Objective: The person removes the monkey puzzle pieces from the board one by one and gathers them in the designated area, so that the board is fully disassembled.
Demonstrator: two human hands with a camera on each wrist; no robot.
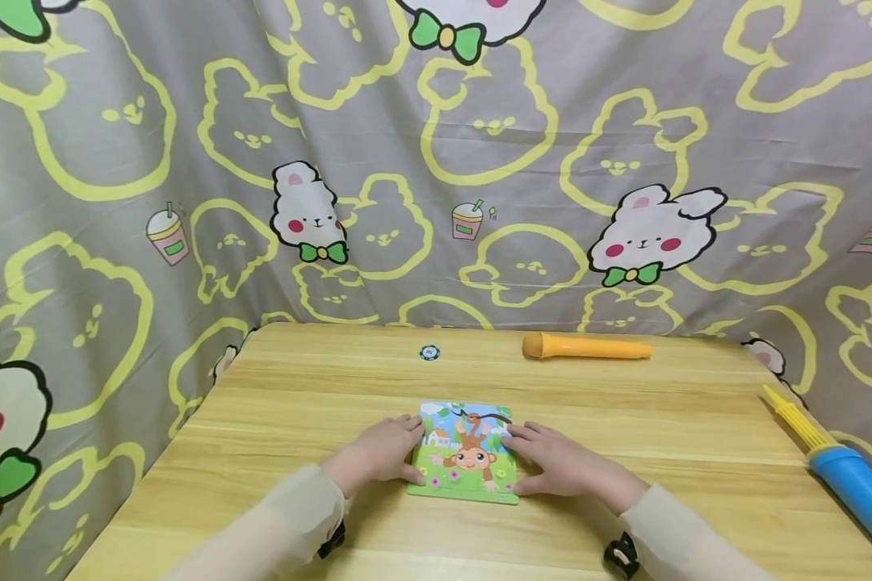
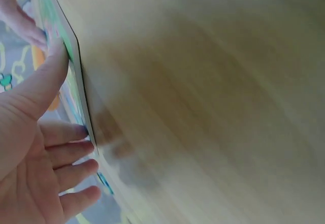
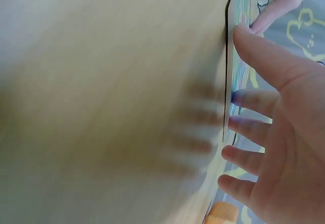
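A square picture board (image 1: pixel 465 452) with a cartoon monkey on it lies flat on the wooden table, and it looks like a children's puzzle. At its left edge rests my left hand (image 1: pixel 385 452), its thumb and index fingertip touching the board's side and the other fingers spread. My right hand (image 1: pixel 563 461) touches the opposite edge the same way. In the left wrist view the left thumb (image 2: pixel 48 79) lies along the board's rim. The right wrist view has the right thumb (image 3: pixel 269 56) against the rim, with the remaining fingers extended and apart.
Behind the board lie a small dark-and-white poker chip (image 1: pixel 429 353) and an orange toy microphone (image 1: pixel 587 347). A blue and yellow pump-like toy (image 1: pixel 843 476) lies along the table's right edge. A patterned grey curtain (image 1: pixel 509 202) hangs behind the table (image 1: pixel 298 387).
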